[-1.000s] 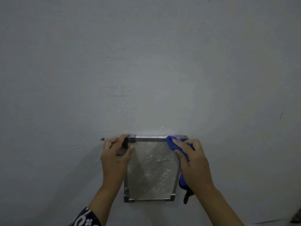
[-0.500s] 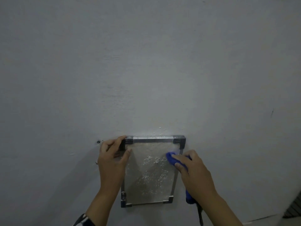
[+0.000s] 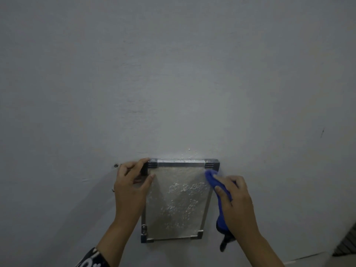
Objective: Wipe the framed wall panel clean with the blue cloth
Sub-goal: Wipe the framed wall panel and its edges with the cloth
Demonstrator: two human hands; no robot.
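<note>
Grey wall (image 3: 173,74); right hand (image 3: 238,205), blue cloth (image 3: 217,184), framed panel (image 3: 177,205)

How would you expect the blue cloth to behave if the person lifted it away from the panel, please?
The blue cloth would probably flop: it bunches under the right hand and trails limply below it. It looks light, held by fingers alone. It likely drags rather than slips on the speckled panel.

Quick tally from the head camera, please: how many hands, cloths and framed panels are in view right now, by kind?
Hands: 2, left hand gripping the frame's upper left corner, right hand pressing the cloth at the upper right.
Blue cloth: 1
Framed wall panel: 1
Total: 4
</note>
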